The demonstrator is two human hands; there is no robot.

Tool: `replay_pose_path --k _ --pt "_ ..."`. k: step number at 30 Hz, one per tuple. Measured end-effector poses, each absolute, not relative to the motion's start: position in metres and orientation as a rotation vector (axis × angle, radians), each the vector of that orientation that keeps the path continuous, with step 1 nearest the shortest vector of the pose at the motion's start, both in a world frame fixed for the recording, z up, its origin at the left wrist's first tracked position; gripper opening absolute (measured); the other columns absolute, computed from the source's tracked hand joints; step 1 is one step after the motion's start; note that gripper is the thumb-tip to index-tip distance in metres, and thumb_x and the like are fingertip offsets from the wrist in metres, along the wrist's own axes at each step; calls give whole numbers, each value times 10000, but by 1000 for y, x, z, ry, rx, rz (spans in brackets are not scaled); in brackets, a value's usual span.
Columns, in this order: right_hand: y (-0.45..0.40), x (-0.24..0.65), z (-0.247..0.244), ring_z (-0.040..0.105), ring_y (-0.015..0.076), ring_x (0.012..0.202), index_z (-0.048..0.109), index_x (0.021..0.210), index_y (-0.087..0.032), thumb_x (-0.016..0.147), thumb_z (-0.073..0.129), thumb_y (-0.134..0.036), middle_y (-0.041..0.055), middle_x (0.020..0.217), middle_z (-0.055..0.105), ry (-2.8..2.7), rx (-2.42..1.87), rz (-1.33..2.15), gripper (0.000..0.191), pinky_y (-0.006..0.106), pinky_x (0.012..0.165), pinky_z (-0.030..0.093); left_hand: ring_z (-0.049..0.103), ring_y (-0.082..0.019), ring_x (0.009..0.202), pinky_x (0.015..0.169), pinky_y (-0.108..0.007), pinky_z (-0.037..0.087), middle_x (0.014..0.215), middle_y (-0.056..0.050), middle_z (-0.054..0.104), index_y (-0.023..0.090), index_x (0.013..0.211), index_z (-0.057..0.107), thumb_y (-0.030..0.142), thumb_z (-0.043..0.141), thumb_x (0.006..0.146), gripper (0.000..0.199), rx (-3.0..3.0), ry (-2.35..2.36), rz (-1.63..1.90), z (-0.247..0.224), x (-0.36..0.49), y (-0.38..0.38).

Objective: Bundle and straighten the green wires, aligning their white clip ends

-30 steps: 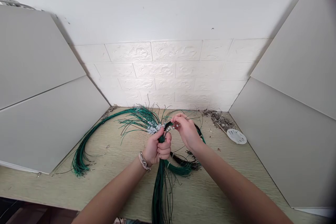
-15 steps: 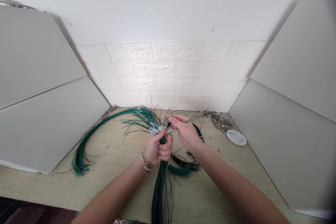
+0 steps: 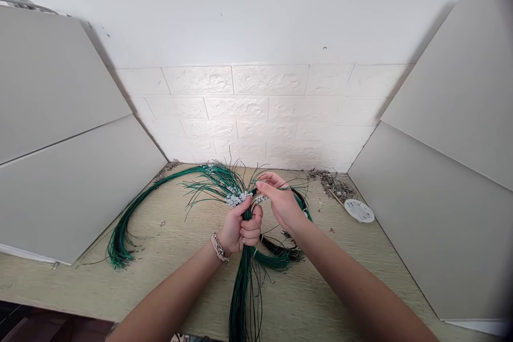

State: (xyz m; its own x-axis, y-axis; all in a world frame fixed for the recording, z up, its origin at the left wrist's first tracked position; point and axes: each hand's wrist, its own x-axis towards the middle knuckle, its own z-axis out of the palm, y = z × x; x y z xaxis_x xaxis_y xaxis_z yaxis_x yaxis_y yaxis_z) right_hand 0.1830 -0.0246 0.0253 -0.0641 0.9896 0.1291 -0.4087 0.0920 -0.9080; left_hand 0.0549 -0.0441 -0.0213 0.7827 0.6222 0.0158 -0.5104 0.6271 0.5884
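A thick bundle of thin green and black cords (image 3: pixel 239 294) runs through my closed left hand (image 3: pixel 243 228) and hangs toward the table's front edge. Small white beads (image 3: pixel 237 199) cluster on the cords just above my left thumb, and loose cord ends fan out beyond them. My right hand (image 3: pixel 284 202) is beside the cluster, thumb and fingers pinched on a thin cord. A short row of white beads (image 3: pixel 261 199) shows between the two hands, apart from the cluster. The exact spot of the pinch is partly hidden by the fingers.
More green cords (image 3: pixel 124 224) curve across the table's left side. Tied green cords (image 3: pixel 274 261) and black cords (image 3: pixel 280 248) lie behind my hands. A white round disc (image 3: pixel 359 210), a thin stick (image 3: pixel 337 197) and dark debris (image 3: pixel 334 184) are at right. Grey panels (image 3: pixel 436 214) flank the table.
My right fingers have shifted slightly along the cord by the beads. The left hand keeps its grip on the bundle, and the whole view has moved a little.
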Motion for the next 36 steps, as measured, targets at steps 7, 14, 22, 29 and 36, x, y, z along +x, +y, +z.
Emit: replay_pose_path --k 7,14,22,29,36 --pt "-19 184 15 564 170 749 675 681 -215 598 745 -373 18 730 655 -1133 -904 1351 192 300 712 428 -8 -22 352 297 -106 147 433 120 102 140 687 543 461 465 864 375 589 216 655 -19 56 -45" --pt "-21 186 14 525 159 685 644 607 -213 614 737 -398 -5 627 599 -1097 -933 1296 207 305 703 398 0 -25 345 297 -114 184 418 114 80 128 605 537 283 500 785 240 580 160 646 -19 54 -44" --pt "-22 183 15 518 173 699 592 597 -219 618 715 -385 4 642 577 -1003 -835 1367 208 328 736 398 -5 -24 343 292 -115 186 424 115 81 131 594 519 253 490 737 190 561 164 678 -18 55 -45" --pt "-26 183 20 457 125 625 536 582 -219 639 699 -314 -38 592 506 -1015 -667 1389 197 286 695 378 -4 -21 340 291 -112 178 417 116 91 124 609 535 258 492 739 191 551 146 657 -20 54 -43" --pt "-21 183 11 493 152 716 628 719 -223 649 693 -360 -18 687 555 -1075 -819 1314 166 299 719 377 -2 -21 341 290 -111 168 419 116 91 129 615 531 255 484 745 187 552 150 649 -20 55 -43"
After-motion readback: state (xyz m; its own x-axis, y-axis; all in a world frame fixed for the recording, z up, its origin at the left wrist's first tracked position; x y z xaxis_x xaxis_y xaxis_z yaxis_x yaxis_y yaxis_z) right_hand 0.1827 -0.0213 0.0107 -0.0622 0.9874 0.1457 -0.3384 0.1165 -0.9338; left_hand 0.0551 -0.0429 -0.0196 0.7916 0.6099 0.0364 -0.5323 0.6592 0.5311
